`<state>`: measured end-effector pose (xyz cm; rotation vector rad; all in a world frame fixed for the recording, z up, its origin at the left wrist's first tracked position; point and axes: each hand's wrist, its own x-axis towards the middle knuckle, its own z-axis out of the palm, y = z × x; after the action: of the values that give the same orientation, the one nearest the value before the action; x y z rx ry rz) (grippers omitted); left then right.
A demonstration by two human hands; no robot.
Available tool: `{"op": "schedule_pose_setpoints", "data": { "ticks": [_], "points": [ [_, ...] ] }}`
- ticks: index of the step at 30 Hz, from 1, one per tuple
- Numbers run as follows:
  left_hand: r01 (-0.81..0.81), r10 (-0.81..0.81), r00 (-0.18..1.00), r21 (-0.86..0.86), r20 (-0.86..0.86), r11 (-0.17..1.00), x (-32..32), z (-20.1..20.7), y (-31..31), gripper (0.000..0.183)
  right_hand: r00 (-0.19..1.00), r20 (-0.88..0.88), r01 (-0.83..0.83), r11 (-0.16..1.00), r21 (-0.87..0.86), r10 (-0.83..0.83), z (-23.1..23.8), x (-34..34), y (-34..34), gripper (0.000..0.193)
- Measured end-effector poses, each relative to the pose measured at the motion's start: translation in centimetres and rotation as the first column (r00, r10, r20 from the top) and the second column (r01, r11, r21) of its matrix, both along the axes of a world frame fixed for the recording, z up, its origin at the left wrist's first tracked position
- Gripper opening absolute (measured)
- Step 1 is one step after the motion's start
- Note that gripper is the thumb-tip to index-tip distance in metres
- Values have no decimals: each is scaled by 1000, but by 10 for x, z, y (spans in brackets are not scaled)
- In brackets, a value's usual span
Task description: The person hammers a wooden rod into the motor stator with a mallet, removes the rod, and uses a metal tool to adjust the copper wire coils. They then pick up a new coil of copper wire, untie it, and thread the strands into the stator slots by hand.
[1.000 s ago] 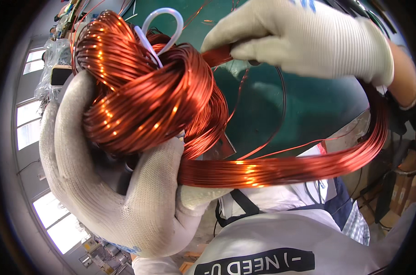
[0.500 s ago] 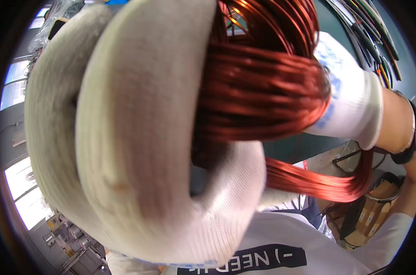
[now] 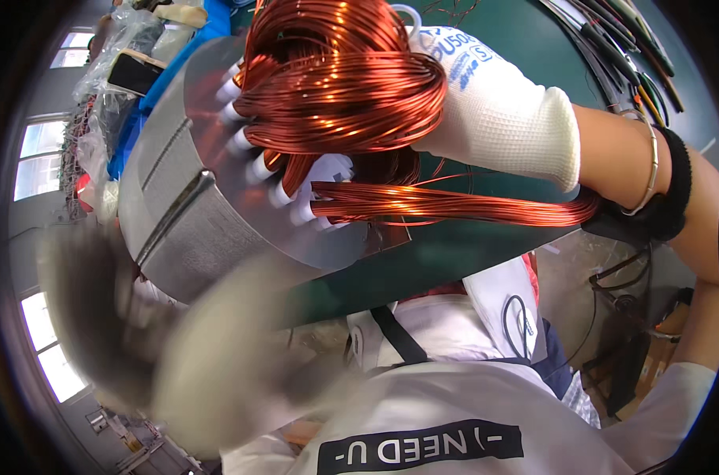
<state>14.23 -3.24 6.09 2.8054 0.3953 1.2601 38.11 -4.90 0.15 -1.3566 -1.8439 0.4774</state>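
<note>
Your right hand (image 3: 494, 111), in a white knit glove, is clenched round a thick bundle of copper wire (image 3: 343, 79), pressing it vs. the flat end of a big grey metal cylinder (image 3: 193, 214). That cylinder sits tilted at the near-left part of the green table (image 3: 486, 245), its end face ringed w/ white slot sleeves (image 3: 284, 194). A second strand group of the same wire runs flat from the sleeves twd. your right wrist, crossing above the table's near edge. You've got a thin metal bangle (image 3: 648, 166) and a black band (image 3: 668, 198) on that wrist.

Your left hand (image 3: 177, 348), also gloved, is a motion-blurred smear low left, just below the cylinder; can't tell if it's released or gripping anything. Black and green cables (image 3: 612, 47) lie along the far-right edge of the table. Clear plastic bags (image 3: 126, 39) sit off the far-left corner.
</note>
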Motion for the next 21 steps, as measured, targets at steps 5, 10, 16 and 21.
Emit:
{"op": "schedule_pose_setpoints", "data": {
  "ticks": [5,10,16,21],
  "points": [
    [-410,389,889,43,242,911,-133,-49,30,39,999,30,38,987,-159,-33,10,-11,5,25],
    [-82,444,861,-794,248,602,-161,-84,49,50,998,13,70,974,-216,-69,10,-16,5,29],
    [46,150,985,-962,89,270,-182,-75,80,57,986,-57,135,946,-295,-159,13,-25,0,32],
    [36,122,990,-973,65,227,-184,-62,97,57,969,-104,185,935,-302,-226,13,-30,-9,31]
  ]
}}
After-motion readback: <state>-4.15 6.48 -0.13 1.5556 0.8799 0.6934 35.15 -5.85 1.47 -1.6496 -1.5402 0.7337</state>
